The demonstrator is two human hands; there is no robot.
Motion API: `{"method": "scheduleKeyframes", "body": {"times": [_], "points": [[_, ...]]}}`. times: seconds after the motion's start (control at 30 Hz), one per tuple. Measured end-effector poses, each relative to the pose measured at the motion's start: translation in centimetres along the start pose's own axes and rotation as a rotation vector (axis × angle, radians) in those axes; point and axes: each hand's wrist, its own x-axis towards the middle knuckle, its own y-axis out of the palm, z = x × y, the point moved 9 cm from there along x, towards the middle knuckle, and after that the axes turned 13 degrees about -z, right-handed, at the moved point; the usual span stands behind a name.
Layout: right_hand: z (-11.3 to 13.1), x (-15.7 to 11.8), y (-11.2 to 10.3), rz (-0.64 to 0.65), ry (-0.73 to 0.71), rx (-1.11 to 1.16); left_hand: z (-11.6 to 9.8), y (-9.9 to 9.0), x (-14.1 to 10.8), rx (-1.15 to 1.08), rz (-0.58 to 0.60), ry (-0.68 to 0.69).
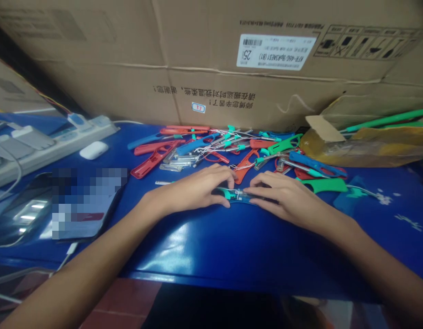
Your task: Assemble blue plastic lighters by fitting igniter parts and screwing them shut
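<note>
Both hands meet over a partly assembled blue utility lighter (244, 197) with a green trigger piece, a white wire and clear parts showing. My left hand (204, 185) pinches its left end between thumb and fingers, next to the green piece. On its right end, the fingers of my right hand (283, 192) are closed, hiding that part. A metal lighter tube (161, 183) pokes out to the left of my left hand. Just beyond the hands lies an orange lighter shell (246, 165). Near my right wrist is a green lighter shell (324, 185).
A pile of red, blue and green lighter parts spreads before a large cardboard box (129, 59). An open carton (369, 144) stands right. A power strip (57, 144), a white earbud case (94, 150) and two phones, including one charging (84, 214), lie left.
</note>
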Motion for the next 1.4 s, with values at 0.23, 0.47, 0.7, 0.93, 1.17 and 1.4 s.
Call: {"method": "scheduleKeyframes", "body": {"times": [0.23,0.47,0.7,0.93,1.17,1.4], "points": [[0.0,-0.1,0.2,0.006,-0.024,-0.035,0.1,-0.1,0.0,-0.017,-0.013,-0.002],[0.5,0.0,0.5,0.007,-0.041,-0.066,0.4,-0.1,-0.1,-0.027,-0.018,-0.008],[0.7,0.0,0.9,0.017,-0.045,-0.046,0.5,0.1,0.0,-0.018,0.0,-0.02],[0.6,0.2,0.9,0.003,-0.035,-0.03,0.8,0.1,-0.1,-0.023,0.002,-0.026],[1.5,0.0,1.1,0.02,-0.113,-0.186,0.8,0.1,0.0,-0.019,-0.004,-0.017],[1.0,0.3,1.2,0.064,-0.057,-0.074,0.6,0.0,0.0,-0.023,-0.008,0.015]]}}
